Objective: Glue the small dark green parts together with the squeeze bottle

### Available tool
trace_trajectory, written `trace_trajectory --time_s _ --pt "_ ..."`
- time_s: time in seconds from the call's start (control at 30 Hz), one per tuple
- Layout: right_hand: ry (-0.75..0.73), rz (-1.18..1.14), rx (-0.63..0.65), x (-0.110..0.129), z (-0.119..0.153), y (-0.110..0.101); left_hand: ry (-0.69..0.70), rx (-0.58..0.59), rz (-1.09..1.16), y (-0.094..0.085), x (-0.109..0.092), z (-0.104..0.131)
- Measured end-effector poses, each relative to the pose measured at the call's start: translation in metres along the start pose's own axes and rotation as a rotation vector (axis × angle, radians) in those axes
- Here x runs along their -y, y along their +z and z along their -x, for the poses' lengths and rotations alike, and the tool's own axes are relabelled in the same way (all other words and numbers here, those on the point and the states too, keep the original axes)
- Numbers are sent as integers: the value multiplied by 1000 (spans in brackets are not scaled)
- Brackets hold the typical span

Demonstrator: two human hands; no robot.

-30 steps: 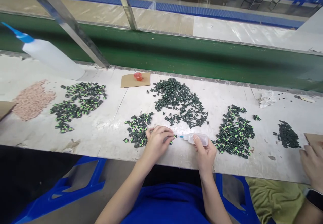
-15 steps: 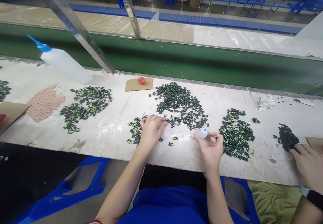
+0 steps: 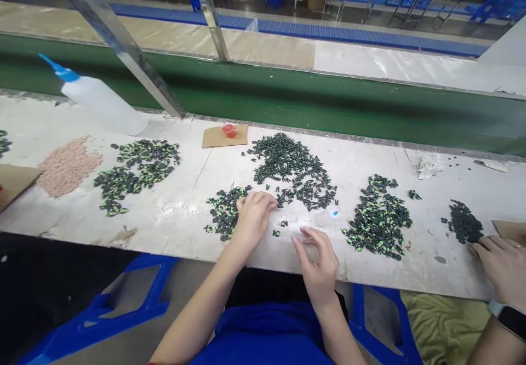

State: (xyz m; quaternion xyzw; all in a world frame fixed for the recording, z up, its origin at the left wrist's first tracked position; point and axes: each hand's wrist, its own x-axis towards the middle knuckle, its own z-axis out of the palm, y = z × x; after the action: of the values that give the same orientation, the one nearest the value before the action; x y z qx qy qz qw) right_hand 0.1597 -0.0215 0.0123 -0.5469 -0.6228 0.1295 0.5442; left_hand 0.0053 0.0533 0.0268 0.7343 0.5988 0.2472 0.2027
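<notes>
My left hand (image 3: 255, 220) is at the near edge of a heap of small dark green rod-shaped pieces (image 3: 283, 154). Its fingertips are pinched together, and what they hold is hidden. Under and beside its wrist lies a group of black pieces with bright green marks (image 3: 224, 211). My right hand (image 3: 318, 261) hovers over the near side of the table, thumb and fingers apart, holding nothing. Beyond its fingers a small whitish bottle with a blue tip (image 3: 335, 213) lies on the table. Two single green-marked pieces (image 3: 276, 233) sit between my hands.
More green-marked pieces (image 3: 380, 220) lie to the right. A co-worker's hand (image 3: 499, 261) touches a black heap (image 3: 464, 222) there. Leftward are a pink heap (image 3: 69, 165) and a large white bottle (image 3: 104, 104). A red cup (image 3: 229, 130) stands on cardboard (image 3: 209, 138) at the back.
My right hand has let go of the small bottle, which now lies on the table, and has moved left and nearer me. My left hand has shifted slightly right, its fingertips closing.
</notes>
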Motion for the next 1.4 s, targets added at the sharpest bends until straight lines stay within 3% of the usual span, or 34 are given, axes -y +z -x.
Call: trace_trajectory --time_s 0.17,0.5,0.9,1.07,1.23,1.4 --pt "182 -158 145 -2 -9 15 99 163 188 0 -12 22" --pt "454 -148 94 -13 -1 14 68 70 -25 19 2 23" --pt "711 -433 78 1 -7 17 122 44 224 8 -7 29" --pt "658 -469 49 5 -6 15 60 19 379 3 -13 33" --pt "444 -393 -46 5 -1 15 -27 30 598 -5 -24 35" --pt "226 -310 -56 0 1 13 -102 0 702 -8 -32 36"
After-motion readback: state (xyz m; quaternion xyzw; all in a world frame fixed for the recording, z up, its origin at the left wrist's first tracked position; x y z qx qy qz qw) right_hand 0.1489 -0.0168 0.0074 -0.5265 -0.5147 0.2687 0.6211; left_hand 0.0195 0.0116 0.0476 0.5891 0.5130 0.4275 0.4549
